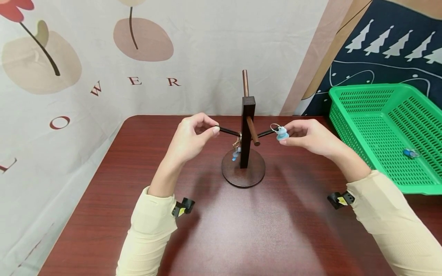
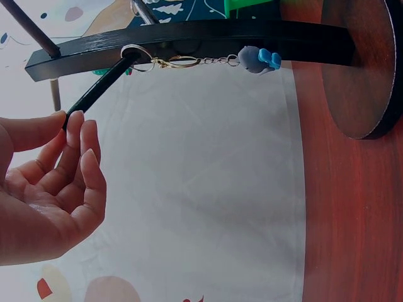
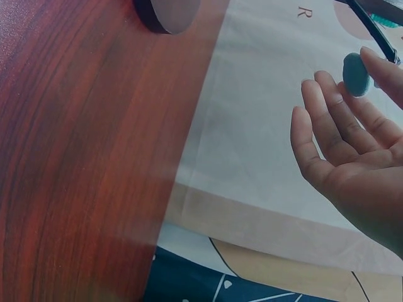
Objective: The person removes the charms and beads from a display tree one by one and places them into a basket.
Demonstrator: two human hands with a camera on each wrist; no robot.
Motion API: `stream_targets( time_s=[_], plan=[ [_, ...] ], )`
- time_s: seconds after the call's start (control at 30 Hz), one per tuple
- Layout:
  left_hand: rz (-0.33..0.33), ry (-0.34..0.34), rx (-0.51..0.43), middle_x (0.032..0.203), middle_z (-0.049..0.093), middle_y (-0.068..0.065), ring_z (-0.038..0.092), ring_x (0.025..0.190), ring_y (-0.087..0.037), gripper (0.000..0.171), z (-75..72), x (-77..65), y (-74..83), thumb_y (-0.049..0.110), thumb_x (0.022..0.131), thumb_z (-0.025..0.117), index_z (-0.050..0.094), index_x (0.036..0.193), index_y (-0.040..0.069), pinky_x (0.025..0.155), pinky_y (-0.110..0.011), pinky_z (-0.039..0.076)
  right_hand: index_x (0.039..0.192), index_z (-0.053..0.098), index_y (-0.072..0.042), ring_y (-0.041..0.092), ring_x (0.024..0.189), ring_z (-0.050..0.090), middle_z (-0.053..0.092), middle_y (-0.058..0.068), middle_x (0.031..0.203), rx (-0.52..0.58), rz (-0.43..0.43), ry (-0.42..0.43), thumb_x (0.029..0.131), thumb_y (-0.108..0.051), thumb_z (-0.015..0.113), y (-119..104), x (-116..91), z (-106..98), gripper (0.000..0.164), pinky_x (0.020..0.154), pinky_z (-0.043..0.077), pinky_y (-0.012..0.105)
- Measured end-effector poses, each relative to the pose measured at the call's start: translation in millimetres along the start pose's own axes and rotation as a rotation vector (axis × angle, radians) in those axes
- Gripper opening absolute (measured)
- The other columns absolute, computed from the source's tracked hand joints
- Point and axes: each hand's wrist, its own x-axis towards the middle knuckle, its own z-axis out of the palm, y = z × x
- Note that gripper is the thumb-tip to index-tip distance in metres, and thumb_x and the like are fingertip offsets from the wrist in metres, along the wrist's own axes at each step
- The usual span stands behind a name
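Observation:
A dark wooden stand (image 1: 246, 130) with a round base and several pegs stands upright on the table. My left hand (image 1: 193, 136) pinches the tip of its left peg (image 2: 101, 88) between thumb and forefinger. From that peg, close to the post, a keychain (image 2: 252, 59) with a grey and blue figure hangs by its ring. My right hand (image 1: 312, 138) pinches a light blue keychain (image 1: 282, 133) between thumb and fingers. Its metal ring (image 1: 274, 127) overlaps the end of the right peg (image 1: 267, 133) in the head view. The right wrist view shows the charm's rounded underside (image 3: 356, 74).
A green plastic basket (image 1: 359, 145) sits at the right of the table, with a small blue keychain (image 1: 411, 153) inside. Another peg (image 1: 253, 131) juts toward me, and one (image 1: 245, 82) points to the back. A printed cloth (image 1: 214, 50) hangs behind the table.

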Motion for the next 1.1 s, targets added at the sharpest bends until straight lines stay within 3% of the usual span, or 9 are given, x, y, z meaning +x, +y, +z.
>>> stream_targets(
  time_s=[0.37,0.67,1.1],
  plan=[
    [-0.01,-0.007,-0.01,0.081,0.066,-0.014,0.061,0.07,-0.015,0.008,0.1,0.0,-1.4,0.005,0.085,0.063,0.063,0.091,0.001,0.063,-0.026,0.042,0.104,0.063,0.0,0.013,0.076,0.06,0.064,0.009,0.091,-0.013,-0.028,0.032,0.081,-0.015,0.07,-1.2,-1.6,-5.1,0.028,0.066,0.047,0.021],
    [-0.015,-0.007,-0.023,0.082,0.066,-0.016,0.061,0.07,-0.015,0.008,0.0,-0.3,0.3,0.005,0.085,0.063,0.063,0.091,0.0,0.064,-0.026,0.043,0.104,0.064,-0.003,0.014,0.075,0.059,0.064,0.005,0.09,-0.013,0.05,0.081,0.08,-0.014,0.071,-3.9,-3.6,-10.2,0.027,0.067,0.046,0.022],
    [-0.012,-0.003,-0.01,0.079,0.066,-0.011,0.06,0.069,-0.015,0.008,0.2,-0.3,0.0,0.005,0.084,0.063,0.064,0.091,0.001,0.062,-0.026,0.041,0.105,0.063,-0.001,0.012,0.075,0.06,0.065,0.002,0.089,-0.008,0.035,0.122,0.08,-0.011,0.071,-1.9,-4.7,-20.6,0.028,0.066,0.046,0.02]
  ],
)
